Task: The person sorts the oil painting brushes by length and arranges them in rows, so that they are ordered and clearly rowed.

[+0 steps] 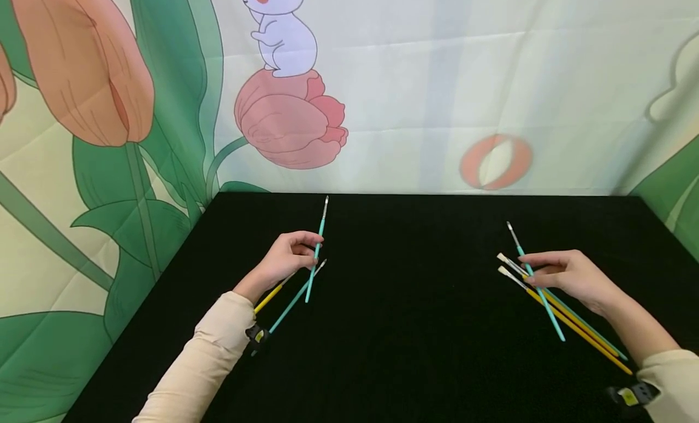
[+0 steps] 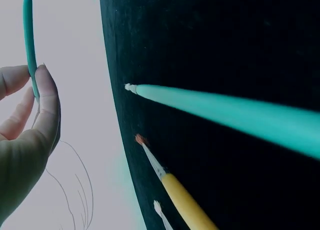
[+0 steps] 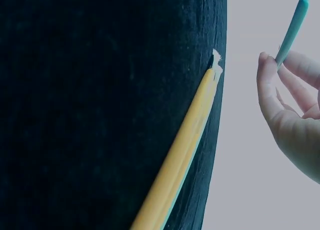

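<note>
Above the black tabletop (image 1: pixel 404 326), the person's left hand (image 1: pixel 284 256) pinches a slim turquoise brush (image 1: pixel 311 278) between thumb and fingers, its bristle end pointing towards the printed cloth (image 1: pixel 404 89) behind. Just below lie a yellow brush (image 1: pixel 269 298) and a teal brush (image 1: pixel 289 307). Over on the other side, the right hand (image 1: pixel 576 278) likewise pinches a second turquoise brush (image 1: pixel 550 312); two yellow brushes (image 1: pixel 601 349) and a green brush (image 1: pixel 606 341) lie close together beneath it.
</note>
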`<action>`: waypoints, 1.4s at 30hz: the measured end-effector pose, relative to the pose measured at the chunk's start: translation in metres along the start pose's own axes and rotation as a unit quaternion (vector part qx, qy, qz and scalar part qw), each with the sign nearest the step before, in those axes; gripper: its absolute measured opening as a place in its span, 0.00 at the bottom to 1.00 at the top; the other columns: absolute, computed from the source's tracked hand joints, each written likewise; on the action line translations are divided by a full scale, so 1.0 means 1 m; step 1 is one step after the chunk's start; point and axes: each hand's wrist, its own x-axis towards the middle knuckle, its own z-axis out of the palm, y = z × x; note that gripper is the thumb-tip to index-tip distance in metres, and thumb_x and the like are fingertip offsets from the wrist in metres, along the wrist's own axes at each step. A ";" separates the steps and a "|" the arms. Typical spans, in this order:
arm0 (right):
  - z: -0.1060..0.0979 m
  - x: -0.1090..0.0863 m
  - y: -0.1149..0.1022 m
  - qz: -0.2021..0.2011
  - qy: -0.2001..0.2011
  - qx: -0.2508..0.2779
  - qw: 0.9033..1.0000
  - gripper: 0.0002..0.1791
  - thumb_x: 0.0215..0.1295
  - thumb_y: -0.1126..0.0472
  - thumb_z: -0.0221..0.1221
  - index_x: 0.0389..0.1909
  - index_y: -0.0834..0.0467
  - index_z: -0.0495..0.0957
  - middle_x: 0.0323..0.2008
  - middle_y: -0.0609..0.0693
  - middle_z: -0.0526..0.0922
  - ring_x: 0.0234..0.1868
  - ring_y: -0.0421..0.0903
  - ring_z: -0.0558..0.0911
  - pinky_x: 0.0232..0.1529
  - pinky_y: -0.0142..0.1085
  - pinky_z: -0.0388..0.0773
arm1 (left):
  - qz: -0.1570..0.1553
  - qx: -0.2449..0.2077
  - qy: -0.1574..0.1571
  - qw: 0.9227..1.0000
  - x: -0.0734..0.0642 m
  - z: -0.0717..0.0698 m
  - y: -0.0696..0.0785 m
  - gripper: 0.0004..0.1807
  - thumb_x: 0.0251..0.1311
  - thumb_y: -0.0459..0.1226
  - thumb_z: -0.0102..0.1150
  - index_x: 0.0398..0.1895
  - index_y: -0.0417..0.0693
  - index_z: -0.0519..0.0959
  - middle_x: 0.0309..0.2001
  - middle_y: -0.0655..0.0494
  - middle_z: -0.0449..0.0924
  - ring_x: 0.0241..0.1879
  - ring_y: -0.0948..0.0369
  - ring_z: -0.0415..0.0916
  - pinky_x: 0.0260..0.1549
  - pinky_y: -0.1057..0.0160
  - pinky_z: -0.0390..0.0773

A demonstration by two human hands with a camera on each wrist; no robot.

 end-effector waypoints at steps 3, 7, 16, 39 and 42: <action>0.003 0.002 -0.001 0.000 -0.001 0.004 1.000 0.29 0.59 0.63 0.59 0.56 0.75 0.64 0.44 0.66 0.78 0.40 0.48 0.81 0.41 0.32 0.76 | 0.003 -0.001 -0.002 1.000 0.005 0.002 -0.001 0.20 0.52 0.21 0.52 0.51 0.30 0.71 0.46 0.36 0.72 0.33 0.58 0.74 0.34 0.60 0.79; 0.007 0.006 -0.002 -0.002 0.002 0.003 1.000 0.29 0.59 0.63 0.59 0.56 0.76 0.64 0.43 0.66 0.78 0.40 0.47 0.81 0.41 0.31 0.76 | 0.007 0.001 -0.004 1.000 0.008 0.005 0.004 0.19 0.54 0.22 0.52 0.51 0.31 0.71 0.46 0.39 0.72 0.32 0.59 0.74 0.34 0.60 0.79; 0.014 0.011 -0.007 -0.003 0.013 -0.011 1.000 0.29 0.59 0.62 0.59 0.56 0.75 0.64 0.45 0.68 0.76 0.40 0.46 0.81 0.40 0.29 0.75 | 0.020 -0.011 -0.006 1.000 0.026 0.012 0.004 0.19 0.52 0.20 0.51 0.50 0.29 0.71 0.45 0.40 0.72 0.32 0.58 0.74 0.34 0.59 0.79; 0.021 0.027 -0.015 0.002 0.005 0.012 1.000 0.29 0.60 0.64 0.58 0.58 0.75 0.62 0.44 0.65 0.78 0.40 0.44 0.81 0.41 0.34 0.77 | -0.013 -0.003 -0.004 1.000 0.068 0.024 0.003 0.20 0.53 0.21 0.50 0.52 0.31 0.70 0.48 0.37 0.69 0.35 0.56 0.75 0.36 0.59 0.79; 0.021 0.028 -0.016 0.005 0.004 0.010 1.000 0.29 0.60 0.64 0.58 0.58 0.74 0.62 0.45 0.66 0.77 0.40 0.43 0.81 0.41 0.36 0.77 | -0.009 -0.007 -0.004 1.000 0.073 0.027 0.002 0.20 0.53 0.20 0.50 0.52 0.30 0.70 0.47 0.36 0.69 0.33 0.58 0.75 0.36 0.59 0.79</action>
